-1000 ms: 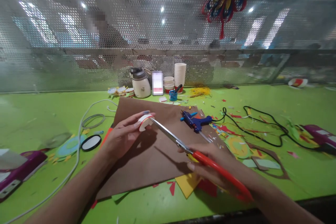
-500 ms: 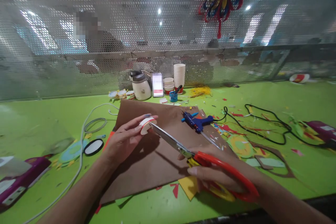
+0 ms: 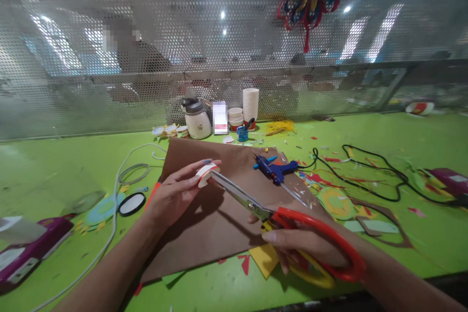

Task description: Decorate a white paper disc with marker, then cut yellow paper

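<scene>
Compared with the frame one second earlier, the red-handled metal scissors (image 3: 278, 217) sit with their loops spread wider, a yellow inner loop now showing, and the small white paper disc with a red rim (image 3: 204, 174) has shifted slightly rightward. Right hand (image 3: 307, 246): fingers closed through the scissor handles, blade tips meeting the disc's edge. Left hand (image 3: 175, 192): thumb and fingertips pinched on the disc, held above the brown cardboard sheet (image 3: 204, 214) lying on the green table (image 3: 54, 175). Blue glue gun (image 3: 275, 169) rests on the sheet's far right corner, its black cord (image 3: 365, 175) trailing rightward.
</scene>
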Tool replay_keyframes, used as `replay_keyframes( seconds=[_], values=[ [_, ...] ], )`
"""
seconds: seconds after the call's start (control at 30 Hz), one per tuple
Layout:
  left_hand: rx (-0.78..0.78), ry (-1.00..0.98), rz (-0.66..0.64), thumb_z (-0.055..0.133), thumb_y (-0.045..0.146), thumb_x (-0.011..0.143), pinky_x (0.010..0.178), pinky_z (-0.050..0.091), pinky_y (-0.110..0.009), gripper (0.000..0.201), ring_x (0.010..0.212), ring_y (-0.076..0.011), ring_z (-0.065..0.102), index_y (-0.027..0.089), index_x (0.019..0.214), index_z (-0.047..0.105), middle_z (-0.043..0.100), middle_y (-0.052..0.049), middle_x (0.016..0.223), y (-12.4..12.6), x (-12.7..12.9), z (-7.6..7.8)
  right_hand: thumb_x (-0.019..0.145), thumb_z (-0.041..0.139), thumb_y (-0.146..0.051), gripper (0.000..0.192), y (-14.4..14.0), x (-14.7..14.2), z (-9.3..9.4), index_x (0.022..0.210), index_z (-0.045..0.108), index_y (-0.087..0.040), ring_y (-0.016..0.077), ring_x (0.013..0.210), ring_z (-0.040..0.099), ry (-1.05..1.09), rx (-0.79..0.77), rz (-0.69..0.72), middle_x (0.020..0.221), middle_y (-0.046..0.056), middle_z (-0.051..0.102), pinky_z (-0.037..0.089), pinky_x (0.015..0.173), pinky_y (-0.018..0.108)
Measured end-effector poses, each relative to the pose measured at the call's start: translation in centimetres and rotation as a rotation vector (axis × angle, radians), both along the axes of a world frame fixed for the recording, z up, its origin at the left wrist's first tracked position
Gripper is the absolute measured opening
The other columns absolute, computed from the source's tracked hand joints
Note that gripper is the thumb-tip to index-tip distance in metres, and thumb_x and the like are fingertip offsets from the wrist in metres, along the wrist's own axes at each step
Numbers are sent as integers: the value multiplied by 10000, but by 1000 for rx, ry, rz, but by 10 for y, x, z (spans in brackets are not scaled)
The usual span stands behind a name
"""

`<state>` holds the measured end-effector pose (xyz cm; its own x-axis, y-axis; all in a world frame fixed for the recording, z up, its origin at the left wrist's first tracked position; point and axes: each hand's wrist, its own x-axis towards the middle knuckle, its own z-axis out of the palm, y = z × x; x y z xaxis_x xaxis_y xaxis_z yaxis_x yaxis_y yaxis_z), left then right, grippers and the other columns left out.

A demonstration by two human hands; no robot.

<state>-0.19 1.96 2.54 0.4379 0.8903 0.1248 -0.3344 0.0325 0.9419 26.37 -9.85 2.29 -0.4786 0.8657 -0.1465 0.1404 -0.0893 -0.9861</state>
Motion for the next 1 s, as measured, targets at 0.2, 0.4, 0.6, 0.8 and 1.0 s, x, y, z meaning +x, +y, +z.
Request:
replay_keyframes(
  seconds=[0.2, 0.4, 0.6, 0.8, 1.0],
  values=[
    [-6, 6, 17, 687, 149, 780, 1046, 446, -347, 332, 1204, -278, 606, 166, 1103, 760, 693, -138, 1284, -2, 1, 1, 894, 628, -423, 323, 1, -1, -1, 712, 525, -176, 94, 485, 556, 45, -11, 10, 528, -63, 477, 396, 456, 194],
    [-30, -35, -21, 663, 127, 803, 956, 518, -359, 306, 1079, -266, 664, 164, 1094, 751, 690, -147, 1284, -2, 3, 1, 877, 653, -398, 295, 2, -1, -2, 730, 551, -164, 83, 473, 552, 110, -24, 0, 557, -58, 502, 394, 448, 185],
    [-47, -26, -77, 637, 171, 853, 900, 553, -411, 307, 1080, -302, 657, 151, 1145, 728, 701, -171, 1247, 0, 4, -3, 898, 633, -394, 307, 3, -2, -5, 715, 581, -153, 66, 433, 492, 139, -87, -2, 521, -56, 510, 448, 502, 215],
    [-83, -10, -92, 631, 203, 865, 887, 568, -422, 300, 1088, -315, 664, 156, 1145, 727, 707, -165, 1238, 3, 3, -6, 899, 642, -428, 320, 4, -1, -13, 754, 614, -144, 77, 478, 521, 181, -174, 11, 557, -45, 518, 495, 529, 223],
    [-65, -33, -113, 585, 182, 891, 888, 571, -403, 300, 1080, -299, 670, 142, 1158, 716, 710, -172, 1231, 3, 4, -6, 862, 682, -445, 325, 4, -4, -9, 783, 625, -135, 75, 451, 505, 248, -172, 12, 530, -58, 493, 530, 521, 232]
  ],
)
